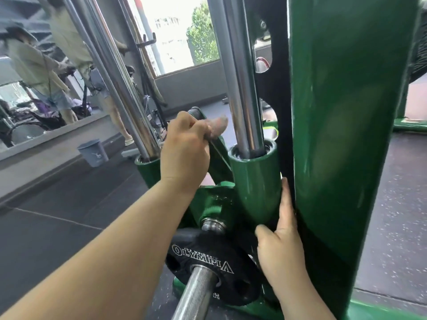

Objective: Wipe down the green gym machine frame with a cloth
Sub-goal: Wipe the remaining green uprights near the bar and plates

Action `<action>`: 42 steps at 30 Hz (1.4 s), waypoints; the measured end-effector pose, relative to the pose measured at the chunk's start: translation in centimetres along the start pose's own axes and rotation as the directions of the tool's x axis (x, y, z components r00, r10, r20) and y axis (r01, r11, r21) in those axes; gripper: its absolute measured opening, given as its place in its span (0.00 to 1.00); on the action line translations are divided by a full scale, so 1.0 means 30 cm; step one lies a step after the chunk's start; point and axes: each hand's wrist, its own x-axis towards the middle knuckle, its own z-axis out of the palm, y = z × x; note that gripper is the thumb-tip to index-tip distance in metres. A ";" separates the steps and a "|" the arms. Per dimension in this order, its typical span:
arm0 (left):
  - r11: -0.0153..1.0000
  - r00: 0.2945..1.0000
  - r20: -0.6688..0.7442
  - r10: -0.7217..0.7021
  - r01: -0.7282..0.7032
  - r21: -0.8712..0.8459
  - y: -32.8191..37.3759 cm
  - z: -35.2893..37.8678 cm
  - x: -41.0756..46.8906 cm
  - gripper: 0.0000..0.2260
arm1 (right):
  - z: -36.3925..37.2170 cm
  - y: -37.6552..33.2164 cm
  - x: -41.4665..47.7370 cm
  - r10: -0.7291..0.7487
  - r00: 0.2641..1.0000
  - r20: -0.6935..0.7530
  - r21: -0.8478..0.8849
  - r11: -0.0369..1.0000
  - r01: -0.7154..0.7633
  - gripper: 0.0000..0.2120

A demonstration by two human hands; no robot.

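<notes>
Head view: the left hand (184,148) grips a small pinkish cloth (217,125), bunched against a slanted green bar of the green frame (342,135) beside a chrome rod (240,88). The right hand (280,248) lies relaxed, fingers straight, along the green sleeve (256,181) at the rod's base. Below sits a black Olympia weight plate (208,257) on a steel bar (196,292). A grey bucket (92,152) stands on the floor near the mirror (34,77).

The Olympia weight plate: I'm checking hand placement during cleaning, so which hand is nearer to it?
Right. The right hand rests against the green sleeve just beside the Olympia weight plate. The left hand grips the cloth higher up, well above the plate.
</notes>
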 end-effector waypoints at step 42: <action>0.941 0.846 0.487 0.216 -0.314 0.128 -0.015 -0.023 -0.104 0.12 | 0.023 0.000 0.001 0.056 0.998 -0.033 0.013 0.998 -0.056 0.52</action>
